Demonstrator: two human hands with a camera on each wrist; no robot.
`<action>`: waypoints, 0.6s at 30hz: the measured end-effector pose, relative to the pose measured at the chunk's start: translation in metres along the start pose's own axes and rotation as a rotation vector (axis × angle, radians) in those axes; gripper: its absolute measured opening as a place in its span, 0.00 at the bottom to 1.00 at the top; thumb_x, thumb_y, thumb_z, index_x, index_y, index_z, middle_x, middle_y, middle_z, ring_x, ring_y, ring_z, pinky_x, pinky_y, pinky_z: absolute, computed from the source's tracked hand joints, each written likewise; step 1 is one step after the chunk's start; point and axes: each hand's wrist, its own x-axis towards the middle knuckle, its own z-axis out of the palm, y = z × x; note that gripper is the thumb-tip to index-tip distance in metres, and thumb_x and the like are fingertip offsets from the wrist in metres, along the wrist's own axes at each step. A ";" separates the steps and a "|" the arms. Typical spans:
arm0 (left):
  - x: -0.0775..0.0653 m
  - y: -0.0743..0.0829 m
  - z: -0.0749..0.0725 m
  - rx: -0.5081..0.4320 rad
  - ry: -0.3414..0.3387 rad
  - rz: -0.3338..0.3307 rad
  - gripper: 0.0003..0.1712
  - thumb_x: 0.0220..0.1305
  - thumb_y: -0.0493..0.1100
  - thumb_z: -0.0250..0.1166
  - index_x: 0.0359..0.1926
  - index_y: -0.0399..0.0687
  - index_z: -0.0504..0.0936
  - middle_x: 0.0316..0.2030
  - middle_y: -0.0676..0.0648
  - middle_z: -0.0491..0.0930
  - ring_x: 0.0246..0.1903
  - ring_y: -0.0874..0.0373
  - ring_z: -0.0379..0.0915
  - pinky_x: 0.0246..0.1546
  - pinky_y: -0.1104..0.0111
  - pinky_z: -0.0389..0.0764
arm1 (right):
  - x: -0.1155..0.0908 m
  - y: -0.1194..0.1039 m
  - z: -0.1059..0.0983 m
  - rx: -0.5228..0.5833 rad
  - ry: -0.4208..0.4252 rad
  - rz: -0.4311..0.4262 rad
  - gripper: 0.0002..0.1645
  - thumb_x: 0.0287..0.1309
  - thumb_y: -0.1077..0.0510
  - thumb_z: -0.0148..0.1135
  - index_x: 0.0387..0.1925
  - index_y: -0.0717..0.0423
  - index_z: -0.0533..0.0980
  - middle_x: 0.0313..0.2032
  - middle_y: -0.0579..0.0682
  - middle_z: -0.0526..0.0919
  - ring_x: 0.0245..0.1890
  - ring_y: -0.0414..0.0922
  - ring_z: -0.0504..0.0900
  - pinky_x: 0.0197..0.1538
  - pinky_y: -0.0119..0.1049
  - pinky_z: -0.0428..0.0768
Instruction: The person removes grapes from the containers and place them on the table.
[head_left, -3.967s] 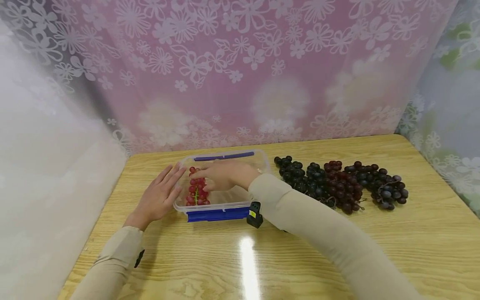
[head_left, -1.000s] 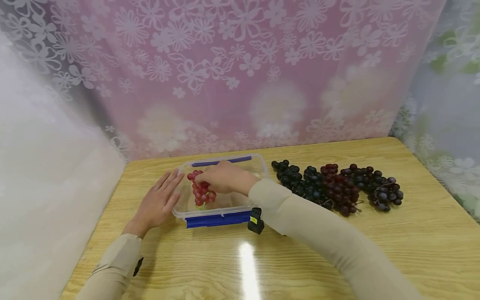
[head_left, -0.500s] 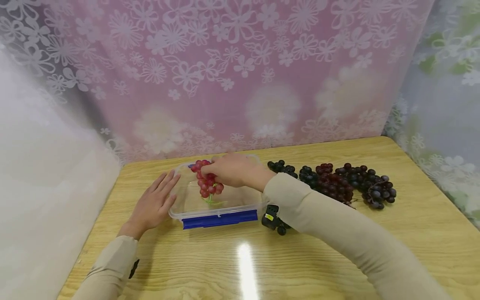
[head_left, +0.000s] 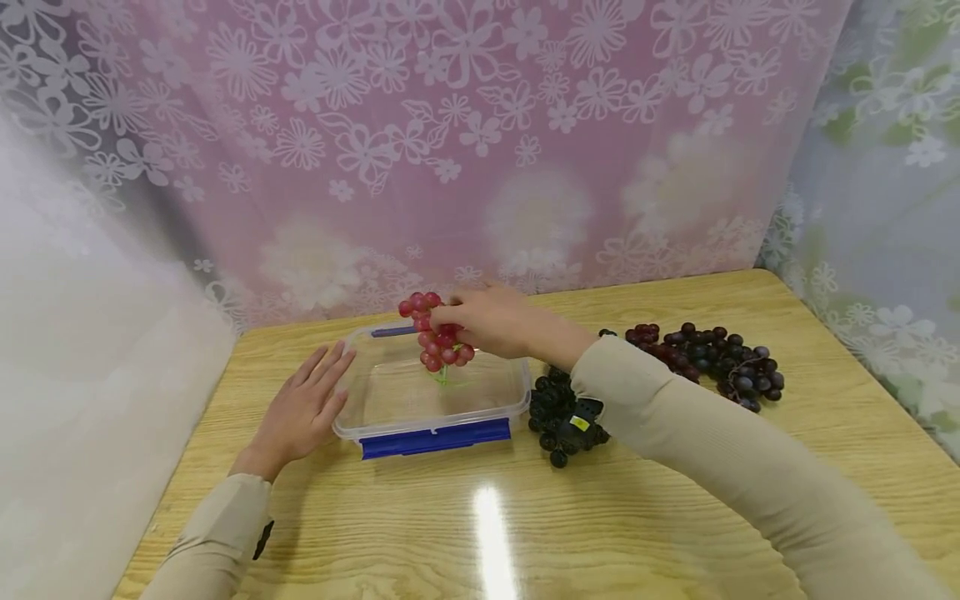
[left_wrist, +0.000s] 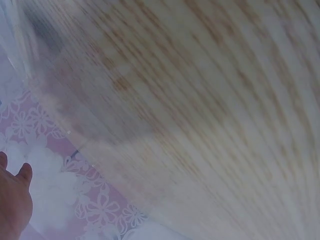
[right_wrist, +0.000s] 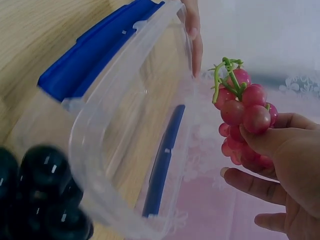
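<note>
My right hand [head_left: 498, 321] pinches a bunch of red grapes [head_left: 435, 333] with a green stem, held up above the clear plastic container [head_left: 431, 427] with blue side latches. In the right wrist view the thumb and forefinger of the right hand [right_wrist: 295, 165] grip the red grapes [right_wrist: 245, 117] beside the container's rim. The left hand [head_left: 300, 408] rests with straight fingers against the container's left rim. Only part of the left hand [left_wrist: 15, 200] shows in the left wrist view. Inside the container its bottom is seen through the clear walls.
Right of the container lies a bunch of black grapes [head_left: 551, 408], partly hidden by the right wrist. Farther right are dark red grapes [head_left: 678, 362] and dark purple grapes [head_left: 750, 375]. A pink floral curtain [head_left: 450, 167] hangs behind the wooden table [head_left: 375, 533].
The right hand took hold of the red grapes in the container, then lifted them up and to the right. The left hand has stayed at the container's left rim.
</note>
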 end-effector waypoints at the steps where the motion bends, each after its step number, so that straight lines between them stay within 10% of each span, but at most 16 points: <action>1: 0.000 0.000 0.000 -0.004 0.002 0.003 0.35 0.72 0.45 0.52 0.75 0.53 0.52 0.73 0.46 0.48 0.71 0.43 0.42 0.63 0.42 0.53 | -0.004 0.004 -0.001 0.002 0.012 0.004 0.14 0.69 0.54 0.55 0.54 0.38 0.74 0.47 0.50 0.77 0.41 0.47 0.78 0.54 0.51 0.74; 11: -0.002 -0.002 -0.002 -0.011 -0.003 0.002 0.34 0.72 0.45 0.52 0.75 0.53 0.52 0.73 0.46 0.48 0.71 0.42 0.42 0.63 0.41 0.54 | -0.039 0.041 -0.004 0.011 0.104 0.020 0.13 0.68 0.58 0.55 0.51 0.43 0.76 0.46 0.54 0.76 0.43 0.50 0.76 0.57 0.53 0.70; 18: -0.001 0.001 -0.001 -0.027 -0.015 0.001 0.34 0.73 0.45 0.51 0.75 0.53 0.51 0.74 0.46 0.46 0.71 0.42 0.40 0.63 0.41 0.53 | -0.085 0.082 -0.002 0.065 0.211 0.020 0.16 0.63 0.65 0.60 0.50 0.47 0.77 0.43 0.54 0.76 0.37 0.51 0.75 0.37 0.45 0.77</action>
